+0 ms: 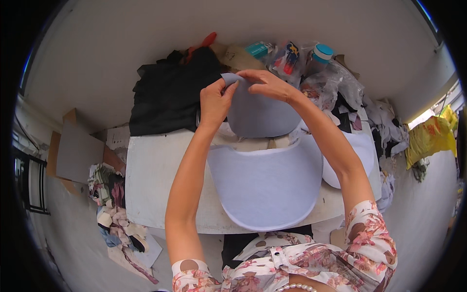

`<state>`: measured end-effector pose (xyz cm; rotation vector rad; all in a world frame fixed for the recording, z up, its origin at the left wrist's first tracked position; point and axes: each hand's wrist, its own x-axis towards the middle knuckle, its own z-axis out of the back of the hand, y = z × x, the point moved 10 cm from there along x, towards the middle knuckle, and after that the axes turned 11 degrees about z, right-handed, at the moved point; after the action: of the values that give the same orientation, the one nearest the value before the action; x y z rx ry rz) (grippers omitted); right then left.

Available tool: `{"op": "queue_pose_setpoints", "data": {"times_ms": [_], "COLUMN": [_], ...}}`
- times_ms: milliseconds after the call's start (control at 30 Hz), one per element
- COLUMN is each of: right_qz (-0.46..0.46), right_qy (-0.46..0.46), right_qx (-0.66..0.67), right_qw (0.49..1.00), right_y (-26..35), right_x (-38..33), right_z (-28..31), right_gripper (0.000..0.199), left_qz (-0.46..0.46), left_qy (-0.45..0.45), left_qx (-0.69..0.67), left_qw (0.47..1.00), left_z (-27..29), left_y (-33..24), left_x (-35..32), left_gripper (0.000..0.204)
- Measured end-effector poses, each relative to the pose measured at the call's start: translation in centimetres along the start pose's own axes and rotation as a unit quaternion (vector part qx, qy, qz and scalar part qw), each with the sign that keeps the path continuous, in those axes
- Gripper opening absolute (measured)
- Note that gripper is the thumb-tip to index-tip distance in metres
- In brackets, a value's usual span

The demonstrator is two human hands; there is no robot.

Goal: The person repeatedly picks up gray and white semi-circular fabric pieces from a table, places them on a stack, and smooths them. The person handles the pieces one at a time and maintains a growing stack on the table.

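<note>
1. With the left hand (214, 103), pinching the upper left corner of a smooth grey fabric panel (262, 116) with a rounded lower edge.
2. With the right hand (272, 86), touching near that panel's upper edge, with thumb and fingers parted; cannot tell whether gripping.
3. Holding the grey panel up over the far part of a white rectangular table (151, 180).
4. Having a pale lavender, U-shaped fabric panel (267, 187) flat between the forearms.
5. Facing heaped black cloth (177, 92), left of the grey panel.
</note>
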<state>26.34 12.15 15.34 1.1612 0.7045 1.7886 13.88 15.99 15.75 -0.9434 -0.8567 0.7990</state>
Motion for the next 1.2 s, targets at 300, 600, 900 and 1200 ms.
{"op": "queue_pose_setpoints", "data": {"times_ms": [300,600,900,1200], "right_qz": [-0.078,0.029,0.047,-0.069], "right_qy": [0.02,-0.281,-0.272,-0.27], "right_qx": [-0.291,0.019,0.083,0.116], "right_qw": [0.953,0.959,0.957,0.953], "right_y": [2.5,9.0,15.9,13.5], "right_x": [-9.0,-14.9,-19.2,-23.5], "right_z": [8.6,12.3,9.0,5.2], "right_gripper": [0.028,0.028,0.034,0.03], "left_qz": [-0.09,-0.014,0.04,0.155], "left_qy": [-0.091,-0.114,0.001,0.047], "left_qx": [-0.025,-0.165,-0.308,-0.369], "left_qw": [0.991,0.98,0.951,0.915], "left_z": [5.8,9.8,11.1,10.0], "left_y": [-6.2,-6.5,-7.4,-0.6], "left_x": [-4.3,-6.8,-14.2,-19.8], "left_gripper": [0.017,0.027,0.022,0.022]}}
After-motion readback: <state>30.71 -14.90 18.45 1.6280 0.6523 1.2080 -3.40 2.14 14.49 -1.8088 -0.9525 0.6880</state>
